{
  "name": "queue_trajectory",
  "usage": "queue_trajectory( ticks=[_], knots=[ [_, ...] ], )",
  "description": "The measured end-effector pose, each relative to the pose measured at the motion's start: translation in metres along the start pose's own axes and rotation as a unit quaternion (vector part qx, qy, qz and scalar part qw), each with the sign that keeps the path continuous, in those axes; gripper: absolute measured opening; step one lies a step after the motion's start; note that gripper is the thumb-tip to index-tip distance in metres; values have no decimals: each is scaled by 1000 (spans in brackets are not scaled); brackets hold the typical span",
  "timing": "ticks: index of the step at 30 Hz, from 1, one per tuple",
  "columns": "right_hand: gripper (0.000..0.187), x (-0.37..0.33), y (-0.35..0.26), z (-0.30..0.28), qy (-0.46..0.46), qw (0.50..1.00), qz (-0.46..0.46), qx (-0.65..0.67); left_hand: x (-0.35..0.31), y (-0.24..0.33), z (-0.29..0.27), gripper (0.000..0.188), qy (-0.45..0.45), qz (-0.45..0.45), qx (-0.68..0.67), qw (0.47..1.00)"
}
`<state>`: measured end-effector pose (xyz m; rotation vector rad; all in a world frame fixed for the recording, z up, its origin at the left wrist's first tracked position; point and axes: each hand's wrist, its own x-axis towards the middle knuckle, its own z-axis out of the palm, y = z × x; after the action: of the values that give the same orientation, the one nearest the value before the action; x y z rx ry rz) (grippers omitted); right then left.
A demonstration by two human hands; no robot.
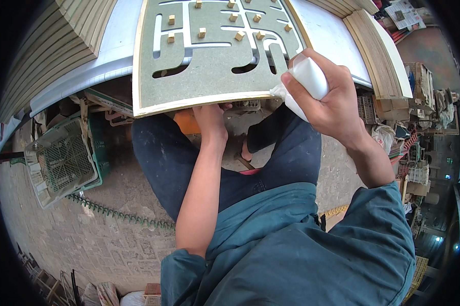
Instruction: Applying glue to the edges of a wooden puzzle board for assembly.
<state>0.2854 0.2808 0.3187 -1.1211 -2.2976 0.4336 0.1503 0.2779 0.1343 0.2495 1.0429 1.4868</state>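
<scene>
A grey-green board (189,86) with curved cut-out slots lies before me, several small wooden blocks (202,32) standing on it. A pale wooden strip (199,105) runs along its near edge, with a thin white line on it. My right hand (329,94) is closed round a white squeeze bottle (311,77), whose whitish, crumpled-looking tip touches the near edge toward the right corner. Below that edge is my left hand (209,117), reaching under the board; most of its fingers are hidden, so I cannot tell what they hold.
Stacked wooden strips (61,35) stand at the left, and another stack (375,56) at the right, both on a white surface (337,35). A plastic crate (61,158) sits on the paved floor at left, near a green coiled hose (123,213). Clutter lines the far right.
</scene>
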Motion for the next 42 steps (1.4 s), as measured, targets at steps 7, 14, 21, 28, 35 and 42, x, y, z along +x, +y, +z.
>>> queue_trajectory(
  ticks=[7,14,21,28,35,42],
  knots=[
    [14,-4,3,-2,13,1000,4,-2,4,-5,-1,27,12,-1,-10,1000],
    [14,-8,6,-6,22,1000,16,-9,6,-8,-2,27,12,-1,4,1000],
    [15,-12,9,-10,29,999,24,-10,6,-10,-2,27,13,-5,-5,1000],
    [17,-18,15,-14,45,998,24,-25,5,-9,-1,25,9,-4,0,1000],
    [18,-22,16,-19,43,998,48,-21,3,-8,0,22,14,-9,-1,1000],
    [16,-25,20,-22,52,997,43,-30,4,-11,0,22,16,-11,-6,1000]
  ],
)
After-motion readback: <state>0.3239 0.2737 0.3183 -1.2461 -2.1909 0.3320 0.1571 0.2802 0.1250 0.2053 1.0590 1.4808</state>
